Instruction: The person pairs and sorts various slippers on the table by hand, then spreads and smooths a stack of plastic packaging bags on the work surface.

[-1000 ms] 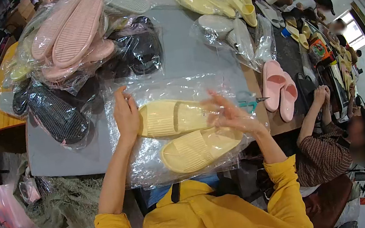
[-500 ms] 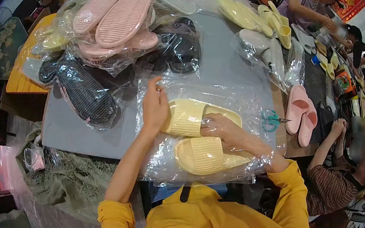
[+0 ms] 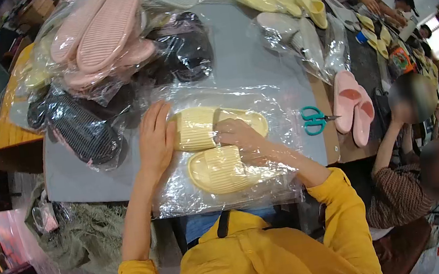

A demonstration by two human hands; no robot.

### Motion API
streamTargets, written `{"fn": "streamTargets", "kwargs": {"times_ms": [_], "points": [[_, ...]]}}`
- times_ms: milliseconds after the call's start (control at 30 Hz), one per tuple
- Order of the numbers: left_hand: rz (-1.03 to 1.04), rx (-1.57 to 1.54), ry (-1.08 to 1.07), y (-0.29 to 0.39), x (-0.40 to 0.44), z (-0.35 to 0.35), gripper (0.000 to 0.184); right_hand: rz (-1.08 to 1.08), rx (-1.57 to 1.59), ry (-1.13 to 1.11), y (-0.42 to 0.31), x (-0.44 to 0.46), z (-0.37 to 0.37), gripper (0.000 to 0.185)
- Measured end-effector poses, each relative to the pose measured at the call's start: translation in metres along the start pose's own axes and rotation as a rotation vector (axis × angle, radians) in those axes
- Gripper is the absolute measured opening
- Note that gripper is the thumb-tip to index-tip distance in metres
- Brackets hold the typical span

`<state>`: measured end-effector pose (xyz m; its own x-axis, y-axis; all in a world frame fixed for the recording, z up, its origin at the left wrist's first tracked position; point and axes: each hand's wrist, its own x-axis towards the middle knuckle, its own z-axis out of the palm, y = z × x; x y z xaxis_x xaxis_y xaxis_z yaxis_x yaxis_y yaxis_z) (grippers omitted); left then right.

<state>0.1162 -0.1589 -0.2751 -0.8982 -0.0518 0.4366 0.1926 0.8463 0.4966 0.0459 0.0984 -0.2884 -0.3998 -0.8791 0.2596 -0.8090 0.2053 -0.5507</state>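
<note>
A pair of pale yellow slippers, the upper slipper (image 3: 196,129) and the lower slipper (image 3: 217,168), lies side by side inside a clear plastic bag (image 3: 267,94) on the grey table. My left hand (image 3: 156,137) lies flat on the bag's left part, fingers stretched out and touching the toe end of the upper slipper. My right hand (image 3: 240,138) reaches into the bag from the right, plastic over its wrist. Its fingers are bent on the upper slipper behind the strap, and the heel of the lower slipper is partly covered by that hand.
Teal scissors (image 3: 314,120) lie right of the bag, beside pink slippers (image 3: 348,105). Bagged pink slippers (image 3: 109,32) are piled at the back left above bagged black slippers (image 3: 83,128). Bagged white slippers (image 3: 301,38) lie back right. Co-workers sit along the right side.
My left hand has flattened onto the bag and its fingers have straightened. The bag lies flatter around the slippers, and my right hand stays inside. The camera view has shifted.
</note>
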Motion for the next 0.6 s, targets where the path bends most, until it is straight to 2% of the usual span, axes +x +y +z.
{"fn": "streamTargets", "kwargs": {"times_ms": [33,67,133,200,300,333,433,500,567,600], "points": [[-0.008,0.053,-0.052,-0.006,-0.004,0.005,0.043,0.0,-0.007,0.035,-0.011,0.004,-0.008,0.032],[-0.013,0.108,-0.103,-0.013,-0.008,0.012,0.046,0.11,0.107,-0.022,-0.023,0.007,-0.02,0.028],[-0.046,0.163,-0.234,-0.018,-0.009,0.015,0.054,0.088,0.074,-0.007,-0.02,-0.001,-0.019,0.027],[-0.025,0.277,-0.265,-0.017,-0.012,0.014,0.054,0.062,0.029,-0.023,-0.023,-0.015,-0.035,0.027],[0.0,0.346,-0.257,-0.009,-0.009,0.014,0.057,0.319,0.161,0.146,-0.038,-0.06,-0.069,0.029],[-0.014,0.328,-0.26,-0.006,-0.009,0.013,0.06,0.288,0.033,0.155,-0.035,-0.072,-0.086,0.03],[-0.018,0.369,-0.285,-0.002,-0.008,0.011,0.066,0.571,0.125,0.396,-0.051,-0.121,-0.13,0.036],[-0.02,0.357,-0.298,-0.005,-0.008,0.013,0.067,0.839,0.261,0.69,-0.048,-0.161,-0.145,0.035],[-0.014,0.358,-0.301,-0.004,-0.008,0.014,0.068,0.926,0.37,1.0,-0.034,-0.192,-0.164,0.032],[-0.004,0.366,-0.299,-0.003,-0.008,0.014,0.067,0.89,0.208,1.029,-0.024,-0.201,-0.174,0.031]]}}
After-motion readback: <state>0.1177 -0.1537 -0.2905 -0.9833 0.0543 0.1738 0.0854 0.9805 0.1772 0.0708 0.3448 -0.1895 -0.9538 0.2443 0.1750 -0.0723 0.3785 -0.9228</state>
